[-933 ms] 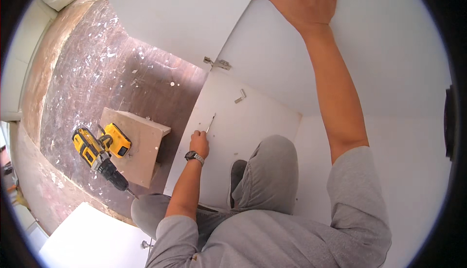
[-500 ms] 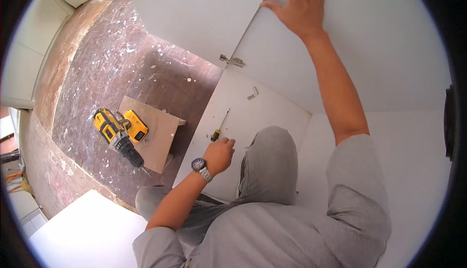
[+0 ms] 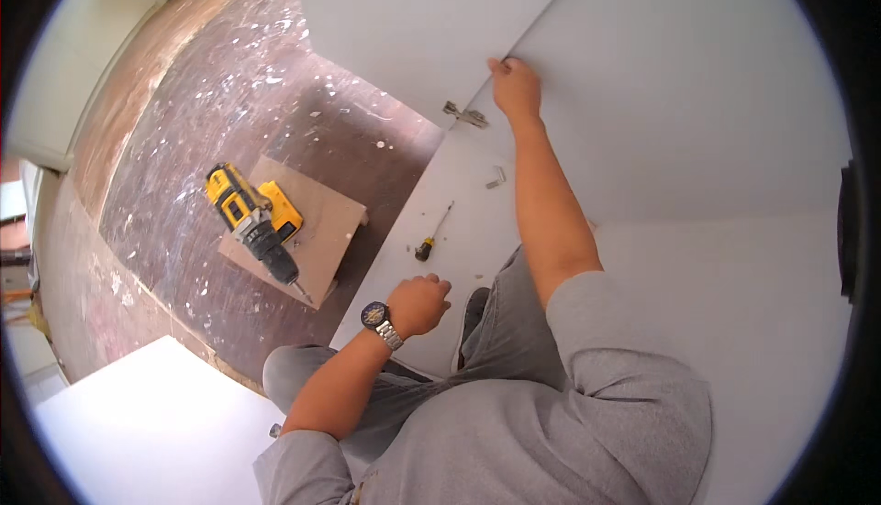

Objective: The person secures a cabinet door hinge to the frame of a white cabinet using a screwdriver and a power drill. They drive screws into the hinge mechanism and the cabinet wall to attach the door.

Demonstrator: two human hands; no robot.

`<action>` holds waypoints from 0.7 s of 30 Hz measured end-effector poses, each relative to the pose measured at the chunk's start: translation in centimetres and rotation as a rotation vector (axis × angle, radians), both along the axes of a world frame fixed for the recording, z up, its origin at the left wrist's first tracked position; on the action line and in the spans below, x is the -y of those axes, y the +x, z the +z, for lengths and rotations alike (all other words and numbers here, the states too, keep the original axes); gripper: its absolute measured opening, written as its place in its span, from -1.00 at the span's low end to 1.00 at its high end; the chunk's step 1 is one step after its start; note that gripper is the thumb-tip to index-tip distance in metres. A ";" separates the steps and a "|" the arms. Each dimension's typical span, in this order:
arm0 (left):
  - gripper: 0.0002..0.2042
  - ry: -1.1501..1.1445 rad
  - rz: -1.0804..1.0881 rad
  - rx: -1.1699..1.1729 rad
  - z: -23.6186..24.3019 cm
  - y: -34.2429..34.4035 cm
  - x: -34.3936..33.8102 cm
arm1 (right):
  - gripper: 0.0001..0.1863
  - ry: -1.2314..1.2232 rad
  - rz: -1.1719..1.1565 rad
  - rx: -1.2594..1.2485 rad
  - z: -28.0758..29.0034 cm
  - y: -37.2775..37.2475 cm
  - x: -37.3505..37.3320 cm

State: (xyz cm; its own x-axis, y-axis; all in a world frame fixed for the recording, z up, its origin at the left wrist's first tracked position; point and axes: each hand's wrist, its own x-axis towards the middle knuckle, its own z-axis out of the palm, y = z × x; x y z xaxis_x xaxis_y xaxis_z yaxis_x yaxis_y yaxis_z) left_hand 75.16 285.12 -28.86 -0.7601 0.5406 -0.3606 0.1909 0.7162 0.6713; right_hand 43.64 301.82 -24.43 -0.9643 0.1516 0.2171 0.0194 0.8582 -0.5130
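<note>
The white panel (image 3: pixel 679 110) stands upright ahead of you, and your right hand (image 3: pixel 516 88) rests on its near edge, fingers curled over that edge in a light grip, arm stretched well out. Just below that hand, a metal hinge (image 3: pixel 466 116) sits where the upright panel meets the flat white board (image 3: pixel 440 230) lying on the floor. Your left hand (image 3: pixel 420 303) hovers low over the flat board, closed into a loose fist with nothing visible inside it; you wear a wristwatch (image 3: pixel 374 315) on that wrist. Just beyond your left knuckles lies a screwdriver (image 3: pixel 433 233) with a dark and yellow handle, apart from the hand and untouched. A small metal bracket (image 3: pixel 496 177) lies on the board farther up, between the screwdriver and the hinge. To your left, a yellow and black cordless drill (image 3: pixel 252 221) rests on a piece of brown board (image 3: pixel 321 230) set on the paint-spattered floor (image 3: pixel 202 92), well apart from both hands.
</note>
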 end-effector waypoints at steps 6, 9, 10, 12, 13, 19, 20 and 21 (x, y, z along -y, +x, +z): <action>-0.70 0.080 -0.078 0.005 1.2 1.6 1.5 | -0.62 -0.074 -0.007 -0.048 0.5 0.1 0.3; -0.66 0.563 -0.100 0.147 6.5 1.8 3.7 | -0.61 -0.150 -0.100 -0.152 -1.7 0.3 0.7; -0.67 0.744 -0.112 0.173 8.7 1.4 4.9 | -0.61 -0.210 -0.107 -0.197 -2.9 0.1 0.5; -0.69 1.088 -0.011 0.036 12.0 1.5 8.6 | -0.62 -0.191 -0.094 -0.188 -3.1 0.0 1.2; -0.74 1.108 0.120 -0.097 13.7 1.8 11.7 | -0.62 -0.163 -0.094 -0.153 -3.5 0.5 1.3; -0.78 1.507 1.490 -0.487 6.2 0.5 27.4 | -0.62 -0.243 -0.267 -0.362 -4.3 1.6 6.0; -0.78 1.123 1.539 -0.384 4.3 -0.3 28.0 | -0.60 -0.176 -0.101 -0.305 -4.8 2.8 7.9; -0.75 0.733 1.555 -0.278 2.8 -0.3 28.6 | -0.59 -0.118 0.068 -0.242 -4.9 5.1 10.4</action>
State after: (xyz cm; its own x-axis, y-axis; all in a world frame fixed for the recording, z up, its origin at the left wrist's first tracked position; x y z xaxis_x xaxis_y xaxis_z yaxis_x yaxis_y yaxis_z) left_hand 74.84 256.49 -26.11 -0.6771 -0.7148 -0.1750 -0.1658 -0.0835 0.9826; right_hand 48.73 291.41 -29.35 -0.8955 0.1259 0.4268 -0.1714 0.7876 -0.5919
